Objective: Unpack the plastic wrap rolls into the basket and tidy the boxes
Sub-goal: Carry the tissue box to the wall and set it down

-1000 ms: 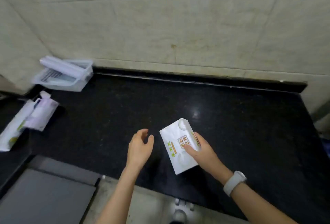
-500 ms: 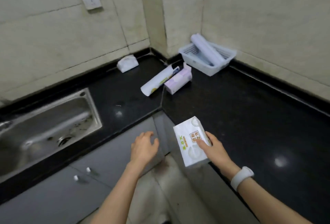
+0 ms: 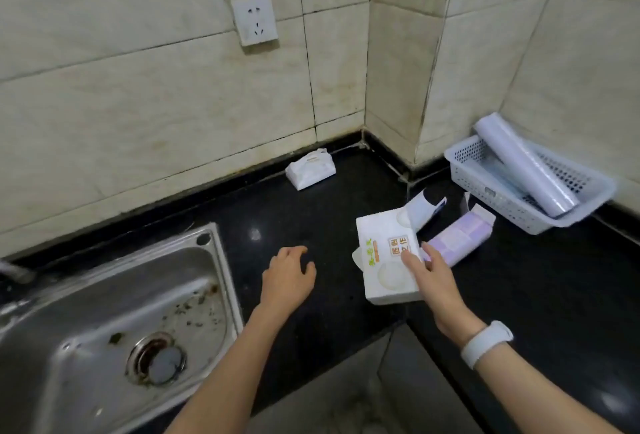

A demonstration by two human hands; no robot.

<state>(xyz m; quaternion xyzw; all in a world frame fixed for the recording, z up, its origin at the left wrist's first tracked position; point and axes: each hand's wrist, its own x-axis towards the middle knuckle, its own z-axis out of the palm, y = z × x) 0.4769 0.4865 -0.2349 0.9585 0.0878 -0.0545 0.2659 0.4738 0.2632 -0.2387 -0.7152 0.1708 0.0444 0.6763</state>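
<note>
The right hand [image 3: 431,277] is gripping a white box [image 3: 386,257] at frame center; the left hand [image 3: 287,276] is hovering relaxed over the desk [image 3: 311,212].

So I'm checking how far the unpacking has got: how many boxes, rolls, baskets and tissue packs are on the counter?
Boxes: 3, the white box gripped by the right hand, a long white box and a purple box
Rolls: 1, the roll in the basket
Baskets: 1, the basket
Tissue packs: 1, the tissue pack
Total: 6
</note>
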